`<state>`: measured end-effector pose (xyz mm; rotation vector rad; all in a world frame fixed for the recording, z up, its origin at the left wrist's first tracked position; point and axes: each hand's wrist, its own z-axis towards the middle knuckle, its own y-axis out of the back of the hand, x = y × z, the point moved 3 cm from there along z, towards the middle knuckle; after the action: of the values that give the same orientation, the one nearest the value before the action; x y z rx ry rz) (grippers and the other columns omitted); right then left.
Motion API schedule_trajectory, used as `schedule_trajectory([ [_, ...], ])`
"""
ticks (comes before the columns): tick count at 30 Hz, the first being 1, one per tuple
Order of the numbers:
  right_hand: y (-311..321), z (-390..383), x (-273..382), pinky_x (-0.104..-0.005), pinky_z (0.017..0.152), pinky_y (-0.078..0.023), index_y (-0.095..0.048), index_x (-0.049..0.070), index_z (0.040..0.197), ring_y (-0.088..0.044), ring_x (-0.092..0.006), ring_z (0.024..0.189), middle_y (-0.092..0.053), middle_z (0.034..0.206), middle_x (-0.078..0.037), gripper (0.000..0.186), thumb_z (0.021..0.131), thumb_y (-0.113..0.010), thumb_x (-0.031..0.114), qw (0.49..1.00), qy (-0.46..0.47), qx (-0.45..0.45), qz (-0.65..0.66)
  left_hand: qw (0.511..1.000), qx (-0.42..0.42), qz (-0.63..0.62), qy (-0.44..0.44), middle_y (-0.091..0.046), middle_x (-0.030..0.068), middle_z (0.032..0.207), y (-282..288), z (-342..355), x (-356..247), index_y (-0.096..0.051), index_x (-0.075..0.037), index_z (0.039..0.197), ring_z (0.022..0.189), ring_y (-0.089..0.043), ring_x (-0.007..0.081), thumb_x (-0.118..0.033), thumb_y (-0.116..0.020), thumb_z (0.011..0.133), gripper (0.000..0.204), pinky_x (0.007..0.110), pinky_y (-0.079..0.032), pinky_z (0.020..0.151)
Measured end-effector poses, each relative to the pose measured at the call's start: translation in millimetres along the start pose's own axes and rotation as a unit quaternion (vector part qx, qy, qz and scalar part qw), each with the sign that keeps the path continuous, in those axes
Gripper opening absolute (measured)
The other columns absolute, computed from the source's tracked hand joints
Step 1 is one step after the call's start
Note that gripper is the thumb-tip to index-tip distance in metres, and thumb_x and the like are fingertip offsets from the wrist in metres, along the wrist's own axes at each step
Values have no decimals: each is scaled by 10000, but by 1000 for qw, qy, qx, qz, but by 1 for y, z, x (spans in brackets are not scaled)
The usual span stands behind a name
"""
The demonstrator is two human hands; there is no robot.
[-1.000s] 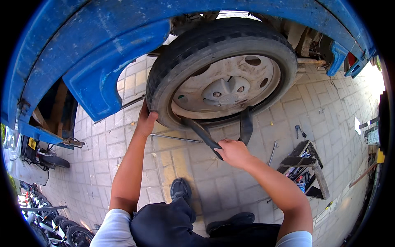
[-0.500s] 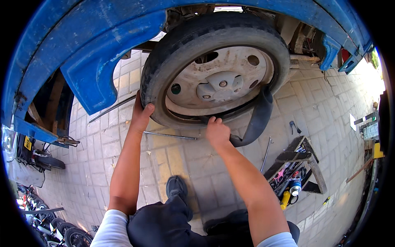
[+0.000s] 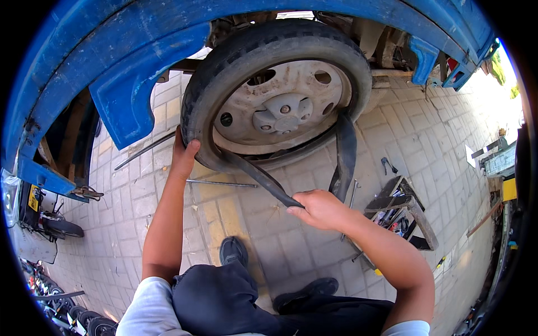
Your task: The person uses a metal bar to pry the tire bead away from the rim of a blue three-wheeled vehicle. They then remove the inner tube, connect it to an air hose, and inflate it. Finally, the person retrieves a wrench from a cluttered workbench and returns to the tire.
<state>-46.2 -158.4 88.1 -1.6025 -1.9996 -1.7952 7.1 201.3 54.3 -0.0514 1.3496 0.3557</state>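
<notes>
Currently the right hand (image 3: 320, 210) has its fingers curled closed around a black rubber tube (image 3: 263, 180), which loops out from the lower edge of the tire (image 3: 200, 109), beside the metal wheel (image 3: 263, 94). The left hand (image 3: 185, 159) lays its thumb on the tire's left side, its fingers hidden behind, so their grip cannot be told; a toolbox (image 3: 425, 223) sits on the paving (image 3: 286, 249) to the right.

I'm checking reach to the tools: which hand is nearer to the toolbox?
Right. The right hand, gripping the black rubber tube, is left of the toolbox in the picture; the left hand is farther left, against the tire.
</notes>
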Motion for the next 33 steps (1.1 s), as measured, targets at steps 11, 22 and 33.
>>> schedule_trajectory([
  [11, -75, 165, -36, -515, 953, -354, -457, 37, 1317, -506, -337, 1117, -539, 1157, -161, 640, 783, -685, 306, 938, -195, -251, -140, 991, 112, -26, 61, -315, 163, 1490, 22, -1, 19, -216, 8, 1477, 1390, -269, 261, -608, -724, 714, 1105, 352, -196, 1128],
  [22, -48, 133, 1, -484, 754, -513, -610, -27, 962, -654, -403, 882, -664, 913, -269, 230, 817, -543, 139, 974, -162, -156, 3, 1000, -7, 13, -20, -523, 179, 1286, 2, 1, -21, -395, 30, 1353, 1193, -490, 258, -638, -740, 666, 1019, 353, -378, 1005],
  [33, -9, 21, -4, -484, 716, -468, -548, -28, 950, -591, -434, 782, -601, 797, -254, 270, 897, -554, 237, 993, -57, -21, 106, 1000, 24, -11, 4, -486, 167, 1342, 8, -1, 7, -338, 18, 1402, 1243, -455, 265, -657, -747, 653, 1088, 356, -348, 1041],
])
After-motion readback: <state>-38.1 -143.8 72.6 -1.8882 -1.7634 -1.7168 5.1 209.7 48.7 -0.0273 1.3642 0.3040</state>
